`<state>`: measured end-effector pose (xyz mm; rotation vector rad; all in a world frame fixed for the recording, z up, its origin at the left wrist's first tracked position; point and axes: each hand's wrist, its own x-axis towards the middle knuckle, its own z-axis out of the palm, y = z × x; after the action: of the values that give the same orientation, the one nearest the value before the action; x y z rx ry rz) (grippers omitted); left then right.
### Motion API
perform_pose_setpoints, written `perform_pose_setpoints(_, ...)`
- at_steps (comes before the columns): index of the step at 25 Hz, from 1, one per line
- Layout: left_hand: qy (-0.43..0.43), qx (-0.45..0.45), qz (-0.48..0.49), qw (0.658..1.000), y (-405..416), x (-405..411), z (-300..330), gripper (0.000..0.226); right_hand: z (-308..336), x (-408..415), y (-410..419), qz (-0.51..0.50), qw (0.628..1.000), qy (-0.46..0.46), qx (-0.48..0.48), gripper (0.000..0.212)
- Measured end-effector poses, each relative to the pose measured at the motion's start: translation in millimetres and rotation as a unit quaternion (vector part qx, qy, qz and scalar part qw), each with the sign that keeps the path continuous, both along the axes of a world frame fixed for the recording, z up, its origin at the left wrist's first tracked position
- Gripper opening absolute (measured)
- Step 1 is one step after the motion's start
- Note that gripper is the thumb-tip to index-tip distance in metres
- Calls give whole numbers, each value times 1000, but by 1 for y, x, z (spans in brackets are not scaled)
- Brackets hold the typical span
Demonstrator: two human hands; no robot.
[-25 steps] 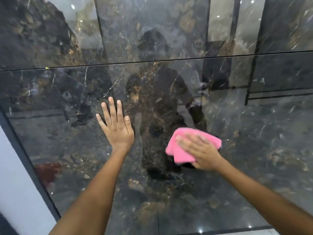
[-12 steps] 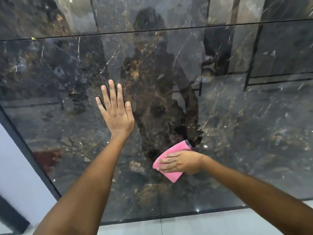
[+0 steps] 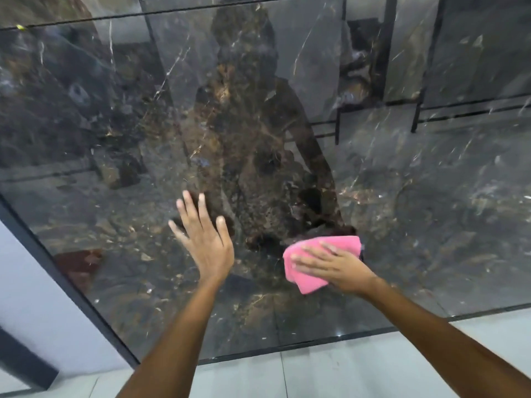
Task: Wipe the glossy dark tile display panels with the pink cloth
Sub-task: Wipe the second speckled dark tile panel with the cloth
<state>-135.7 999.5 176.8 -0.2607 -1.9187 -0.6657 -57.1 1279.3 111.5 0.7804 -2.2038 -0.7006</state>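
Soft pink folded cloth [image 3: 321,262] under the right hand [image 3: 336,268], lower centre-right of the frame.

Fingers lie flat and press it on the glossy dark marble-pattern tile panel [image 3: 402,196]; the left hand [image 3: 205,239] is spread wide beside. The cloth looks light and limp, the panel hard and slippery, so a flat palm probably holds best.

Tile showroom, glossy dark marble display panels [image 3: 402,211], pale tiled floor [image 3: 330,372]

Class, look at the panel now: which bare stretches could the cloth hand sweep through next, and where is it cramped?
Bare panel lies right of the pink cloth, up to the seam, and left of the left hand to the dark frame. It is cramped between left hand and right hand.
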Motion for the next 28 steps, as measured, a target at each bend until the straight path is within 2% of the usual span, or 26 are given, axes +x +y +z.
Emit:
perform_pose_setpoints(1, -12, -29, 7, 999, -8, -1, -23, 57, 0, -2, 5, 11, 999, 17, 48, 104)
perform_pose_setpoints(2, -11, -62, 8, 998, -16, -8, -37, 58, 13, -4, 4, 6, 999, 44, 17, 100)
perform_pose_setpoints(3, 0, -84, 13, 996, -21, -17, -43, 57, 35, -9, -3, 1, 993, 72, -92, 93)
perform_pose_setpoints(5, 37, -93, 29, 995, -23, -29, -47, 56, 86, -22, -30, 14, 921, 136, -365, 78)
perform_pose_setpoints(6, 56, -84, 34, 994, -22, -31, -48, 56, 99, -28, -46, 27, 896, 146, -419, 73)
perform_pose_setpoints(7, 69, -75, 32, 994, -21, -33, -49, 55, 100, -35, -61, 42, 903, 155, -399, 71)
perform_pose_setpoints(8, 77, -70, 22, 994, -22, -34, -52, 55, 86, -41, -72, 60, 932, 152, -323, 71)
perform_pose_setpoints(9, 85, -69, 10, 994, -23, -35, -55, 55, 61, -43, -78, 71, 970, 125, -197, 73)
perform_pose_setpoints(10, 92, -76, 6, 993, -25, -35, -56, 55, 33, -43, -80, 90, 991, 87, -53, 76)
perform_pose_setpoints(11, 95, -83, 10, 992, -27, -36, -56, 55, 12, -38, -76, 88, 993, 32, 73, 79)
perform_pose_setpoints(12, 95, -87, 13, 992, -27, -37, -56, 55, 2, -35, -68, 82, 984, -16, 154, 80)
perform_pose_setpoints(13, 96, -88, 14, 991, -27, -38, -57, 55, 5, -33, -59, 95, 978, -37, 183, 82)
perform_pose_setpoints(14, 100, -90, 15, 991, -27, -37, -58, 55, 17, -33, -51, 112, 980, -26, 161, 82)
perform_pose_setpoints(15, 103, -91, 16, 990, -26, -36, -59, 55, 33, -34, -42, 109, 989, -1, 98, 82)
perform_pose_setpoints(17, 100, -85, 10, 991, -26, -36, -60, 55, 56, -35, -26, 71, 985, 93, -125, 76)
perform_pose_setpoints(18, 102, -84, 6, 991, -26, -36, -62, 54, 54, -34, -21, 43, 956, 138, -254, 70)
perform_pose_setpoints(19, 106, -87, 7, 990, -26, -35, -63, 54, 40, -31, -23, 12, 912, 165, -376, 65)
perform_pose_setpoints(20, 108, -88, 8, 990, -25, -34, -65, 54, 12, -28, -28, -26, 871, 174, -458, 65)
perform_pose_setpoints(21, 107, -89, 7, 990, -25, -35, -67, 54, -26, -22, -35, -73, 854, 159, -489, 69)
perform_pose_setpoints(22, 108, -90, 6, 990, -26, -35, -69, 54, -66, -13, -41, -100, 873, 124, -460, 76)
perform_pose_setpoints(24, 113, -100, 8, 989, -27, -34, -73, 53, -121, 5, -41, -121, 941, 57, -310, 90)
perform_pose_setpoints(26, 114, -107, 7, 988, -29, -35, -77, 53, -106, -3, -54, -104, 947, 67, -296, 97)
perform_pose_setpoints(28, 119, -107, 12, 987, -29, -36, -82, 53, -57, -24, -83, -44, 920, 96, -377, 83)
